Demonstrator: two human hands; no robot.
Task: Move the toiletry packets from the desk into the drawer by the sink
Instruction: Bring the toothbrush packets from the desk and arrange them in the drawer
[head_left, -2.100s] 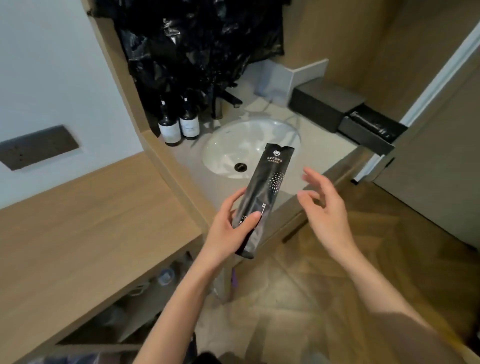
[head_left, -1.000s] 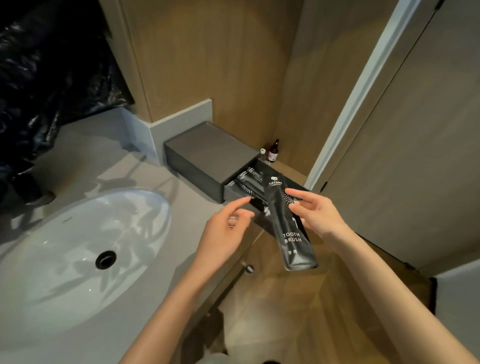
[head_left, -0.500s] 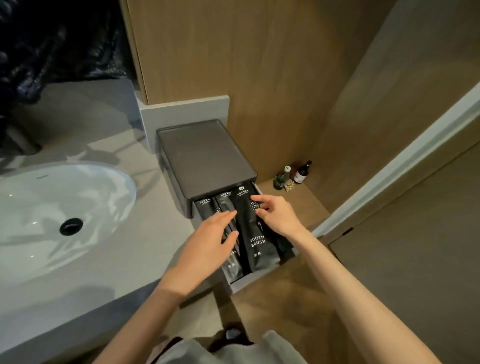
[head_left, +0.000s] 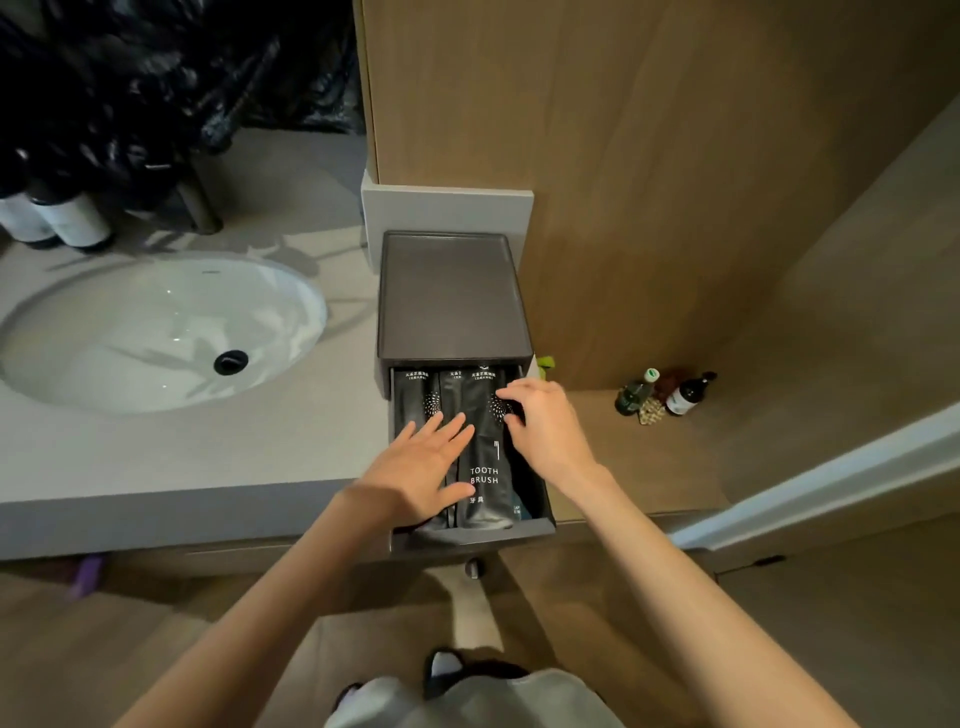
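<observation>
Black against the dark grey drawer (head_left: 472, 535), the toothbrush packet (head_left: 483, 447) now lies flat inside, printed side up, beside the other packets (head_left: 413, 400) on its left. A second ago you held it in the air over the drawer's front edge; half a second ago it was just going down. So the carry is over and only the settling is left.

Your left grip (head_left: 415, 467) is spread flat with straight fingers. It presses on the neighbouring packets, and the thumb lies against the toothbrush packet's lower part. Your right grip (head_left: 540, 426) has its fingers curled and pinches the packet's upper right edge, near the dotted pattern.

The drawer stands pulled out of its box (head_left: 449, 296) on the desk (head_left: 208, 457) beside the sink (head_left: 156, 332). As I judge it, this packet is delivered: let go, check that nothing rides above the rim, and fetch any that remain. Whether more remain, you cannot tell from here.
</observation>
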